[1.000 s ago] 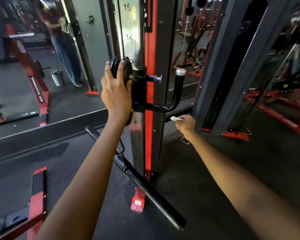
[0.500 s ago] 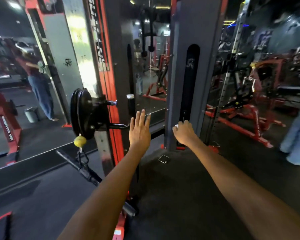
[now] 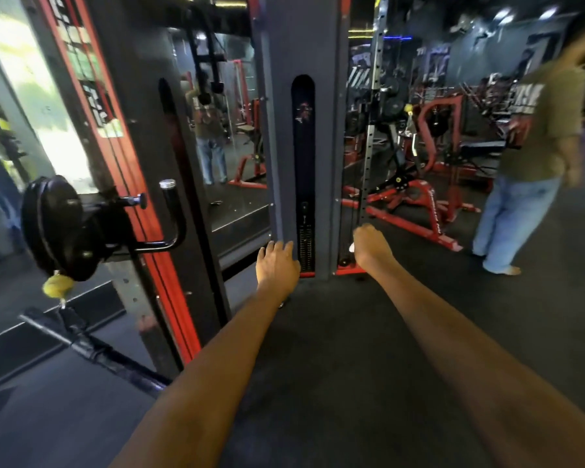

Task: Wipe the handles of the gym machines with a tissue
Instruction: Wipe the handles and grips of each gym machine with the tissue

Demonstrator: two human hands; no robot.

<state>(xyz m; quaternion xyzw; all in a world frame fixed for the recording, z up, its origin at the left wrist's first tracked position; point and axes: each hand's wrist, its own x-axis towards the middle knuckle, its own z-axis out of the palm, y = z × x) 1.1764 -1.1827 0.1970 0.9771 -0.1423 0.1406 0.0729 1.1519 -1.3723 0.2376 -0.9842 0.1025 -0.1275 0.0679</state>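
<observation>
Both my arms reach forward in front of a cable machine. My left hand (image 3: pixel 277 261) is held out with relaxed fingers and holds nothing, in front of the grey weight-stack column (image 3: pixel 274 136). My right hand (image 3: pixel 368 246) is curled round a small white tissue (image 3: pixel 352 247), of which only a corner shows. The black curved handle (image 3: pixel 173 217) with a silver cap sits on the red and black upright (image 3: pixel 139 184) at the left, beside the black pulley wheel (image 3: pixel 56 228). Neither hand touches it.
A yellow ball (image 3: pixel 57 286) and a long black bar (image 3: pixel 95 349) hang below the pulley. A person in a green shirt and jeans (image 3: pixel 534 153) stands at the right. Red machines (image 3: pixel 416 197) fill the background. Mirrors line the wall behind the column.
My left hand let go of the pulley wheel and came away to the right. My view swung right and up, and both hands now hang before the grey column. A person came into view.
</observation>
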